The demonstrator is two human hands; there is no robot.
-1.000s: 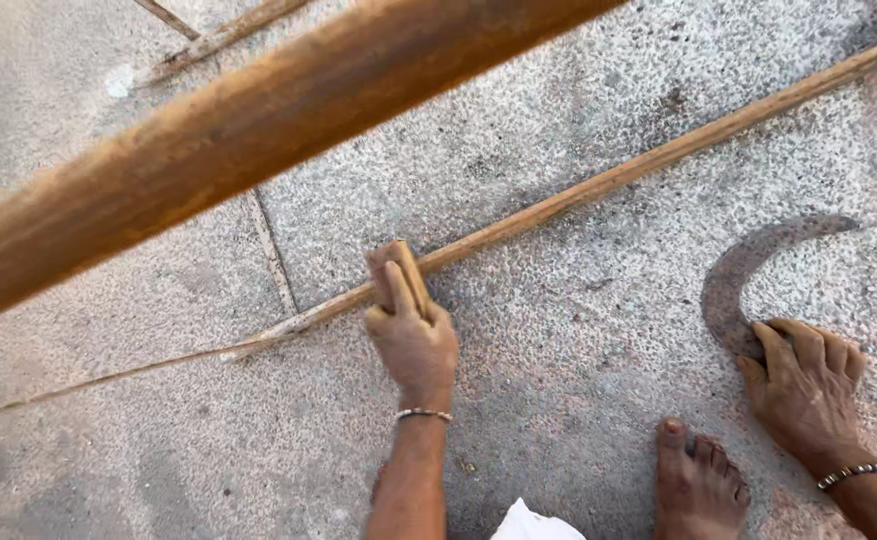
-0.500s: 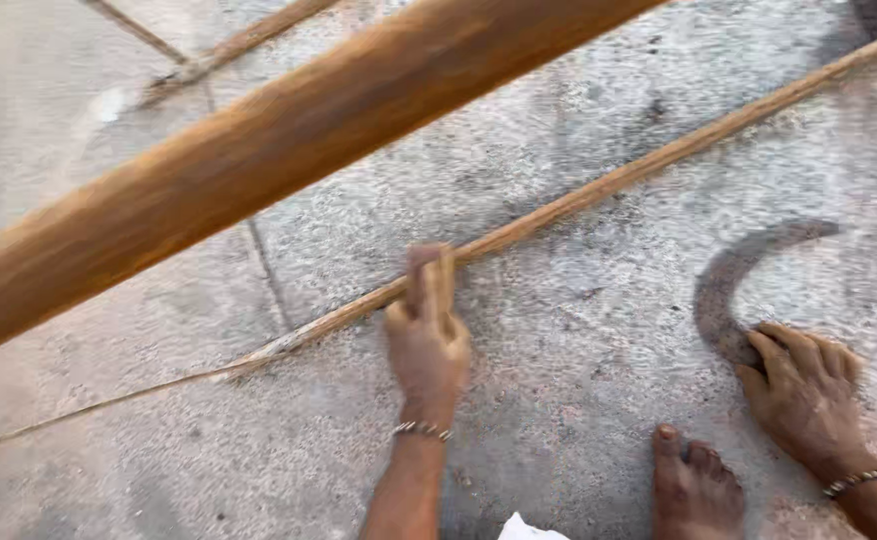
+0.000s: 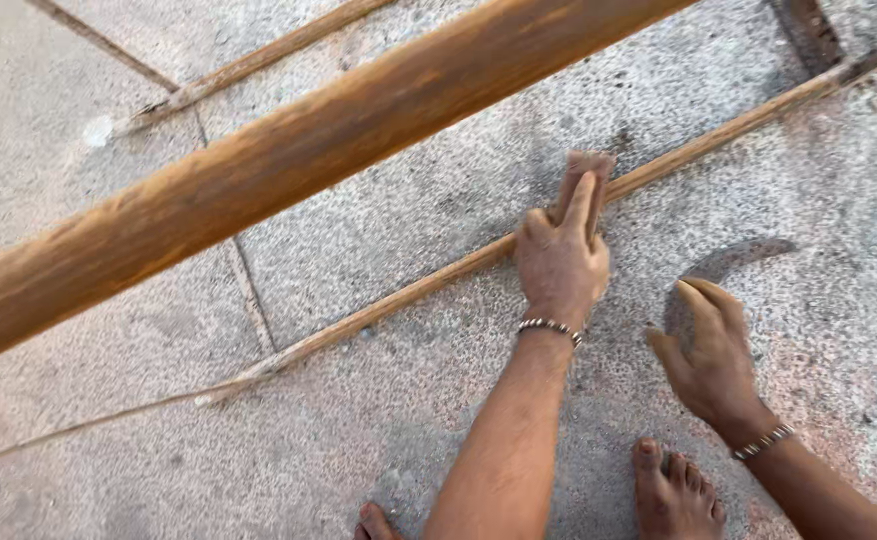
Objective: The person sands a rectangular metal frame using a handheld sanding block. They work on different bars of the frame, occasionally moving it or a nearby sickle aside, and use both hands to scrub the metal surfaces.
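A thin cane strip (image 3: 399,298) is pinned to the stone floor (image 3: 379,200) by the left hand (image 3: 562,262), fingers clasped around a small block (image 3: 584,180); the right hand (image 3: 714,350) is laid loosely (grasping nothing) on a curved blade (image 3: 734,262). A finger could be cut if that palm is slid along the edge.

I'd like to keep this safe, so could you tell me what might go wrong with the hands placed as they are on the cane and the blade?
The right hand rests on a curved dark blade lying on the stone floor; a slip could cut the fingers. The left hand presses a small block on the thin split cane, whose frayed end may splinter. A bare foot sits near the blade.
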